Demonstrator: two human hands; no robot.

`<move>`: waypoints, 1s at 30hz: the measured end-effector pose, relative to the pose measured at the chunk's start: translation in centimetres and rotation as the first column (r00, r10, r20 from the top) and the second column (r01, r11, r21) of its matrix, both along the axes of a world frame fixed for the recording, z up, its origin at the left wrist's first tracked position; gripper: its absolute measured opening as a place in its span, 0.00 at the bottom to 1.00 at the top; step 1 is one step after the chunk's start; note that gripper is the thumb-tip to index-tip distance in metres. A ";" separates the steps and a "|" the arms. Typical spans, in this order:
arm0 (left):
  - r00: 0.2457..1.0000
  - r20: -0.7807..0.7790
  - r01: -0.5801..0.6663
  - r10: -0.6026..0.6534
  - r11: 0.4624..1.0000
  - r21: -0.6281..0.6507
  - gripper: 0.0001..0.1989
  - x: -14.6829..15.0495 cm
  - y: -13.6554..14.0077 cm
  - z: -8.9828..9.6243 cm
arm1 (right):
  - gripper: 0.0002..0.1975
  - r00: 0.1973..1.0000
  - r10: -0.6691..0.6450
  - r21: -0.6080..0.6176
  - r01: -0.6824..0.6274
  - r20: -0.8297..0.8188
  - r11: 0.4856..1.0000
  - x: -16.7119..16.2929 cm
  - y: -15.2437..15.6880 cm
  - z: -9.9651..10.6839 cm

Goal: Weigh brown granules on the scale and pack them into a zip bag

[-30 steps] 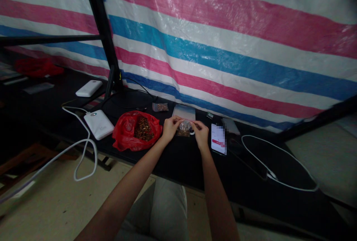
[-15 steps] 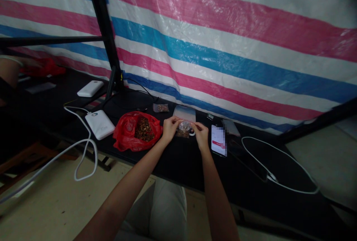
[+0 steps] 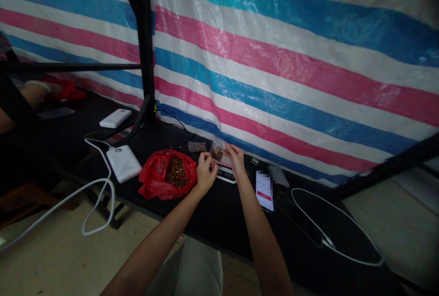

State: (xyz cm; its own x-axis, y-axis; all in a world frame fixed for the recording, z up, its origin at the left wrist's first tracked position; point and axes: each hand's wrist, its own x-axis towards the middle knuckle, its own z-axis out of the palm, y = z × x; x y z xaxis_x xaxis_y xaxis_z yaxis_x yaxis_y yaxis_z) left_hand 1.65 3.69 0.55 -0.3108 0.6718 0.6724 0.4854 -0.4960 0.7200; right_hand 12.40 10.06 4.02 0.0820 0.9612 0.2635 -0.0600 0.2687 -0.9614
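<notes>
My right hand [image 3: 235,159] pinches the right side of a small clear plastic bag [image 3: 216,151] with brown pieces in its lower part. The bag is over the back of a small flat scale [image 3: 226,175] with a white front edge; I cannot tell whether it rests on it. Curled fingers of my left hand [image 3: 206,175] are at the scale's left side, and what they hold, if anything, is hidden. To the left, an open red plastic bag [image 3: 154,175] contains a heap of brown dried pieces [image 3: 176,172]. Behind my left hand lies another small filled bag [image 3: 197,146].
A lit phone [image 3: 264,191] lies right of my right hand, near a white cable [image 3: 346,264]. Two white power banks [image 3: 124,163] are at the left, one with a cable hanging down. A black post [image 3: 146,44] and striped sheet [image 3: 274,49] stand behind. Another person's arm [image 3: 30,97] is far left.
Both hands held the small bag before. My right hand has carried it back and left, over the scale; my left hand has let go and curled by the scale's left side. The view has tilted up.
</notes>
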 end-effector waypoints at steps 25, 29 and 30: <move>0.969 -0.084 0.227 -0.233 0.971 -0.080 0.07 0.4 1.4 -0.9 | 0.18 0.330 -0.178 0.015 0.442 0.927 0.897 24.9 -3.1 -1.6; 0.963 -0.100 0.238 -0.250 0.964 -0.119 0.12 0.2 1.3 -0.9 | 0.27 0.219 -0.017 -0.067 0.368 0.976 0.928 25.5 -3.6 -2.3; 0.963 -0.105 0.236 -0.250 0.963 -0.128 0.14 0.2 1.3 -0.9 | 0.28 0.186 0.002 -0.070 0.358 0.983 0.931 25.6 -3.6 -2.2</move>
State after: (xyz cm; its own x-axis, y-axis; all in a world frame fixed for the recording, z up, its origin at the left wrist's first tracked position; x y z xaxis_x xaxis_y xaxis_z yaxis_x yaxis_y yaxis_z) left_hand 1.87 5.02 -0.31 -0.0516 0.7907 0.6100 0.4457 -0.5283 0.7226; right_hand 37.96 6.44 1.83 0.1185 0.9912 0.0589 0.9647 -0.1009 -0.2433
